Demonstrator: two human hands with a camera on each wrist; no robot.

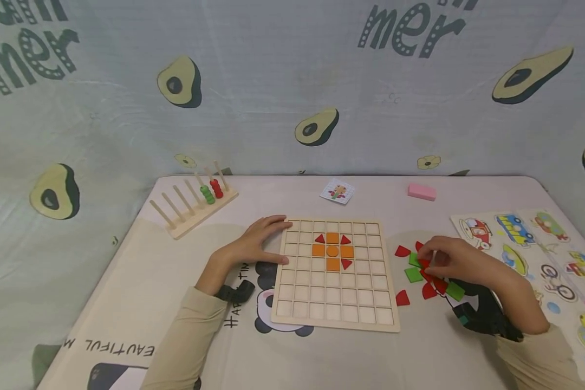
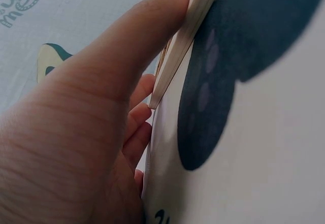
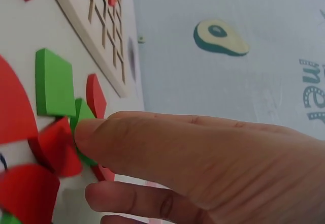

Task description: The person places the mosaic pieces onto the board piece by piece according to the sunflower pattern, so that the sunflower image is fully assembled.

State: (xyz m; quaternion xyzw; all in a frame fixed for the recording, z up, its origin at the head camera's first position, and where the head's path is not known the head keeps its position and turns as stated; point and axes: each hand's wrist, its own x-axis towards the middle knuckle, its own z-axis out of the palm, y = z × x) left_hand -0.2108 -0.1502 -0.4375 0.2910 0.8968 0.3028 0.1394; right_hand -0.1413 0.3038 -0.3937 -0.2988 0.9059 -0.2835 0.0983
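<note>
At the far left of the table (image 1: 136, 309), a wooden peg rack (image 1: 202, 215) stands at an angle; green beads (image 1: 207, 195) and red beads (image 1: 216, 188) occupy two neighbouring pegs. To its right, the left hand (image 1: 254, 240) is spread wide, thumb and fingertips contacting the left edge of the grid board (image 1: 317, 295). The grid board lies flat at the middle of the table. Its upper-central cells contain four orange squares (image 1: 332, 238) arranged around an orange circle (image 1: 332, 251), with three red pieces (image 1: 346, 264) in cells at the corners of this arrangement. Beyond the far edge of the grid board lies a picture card (image 1: 338, 191); further right is a pink block (image 1: 421, 192). Right of the grid board, loose red pieces (image 1: 402, 298) and green squares (image 1: 413, 274) lie in a cluster, some overlapping. The right hand (image 1: 460, 262) is positioned over this cluster, thumb and forefinger narrowly spaced; whether a piece is gripped cannot be determined. At the far right lies a sheet of vehicle pictures (image 1: 536, 260).
</note>
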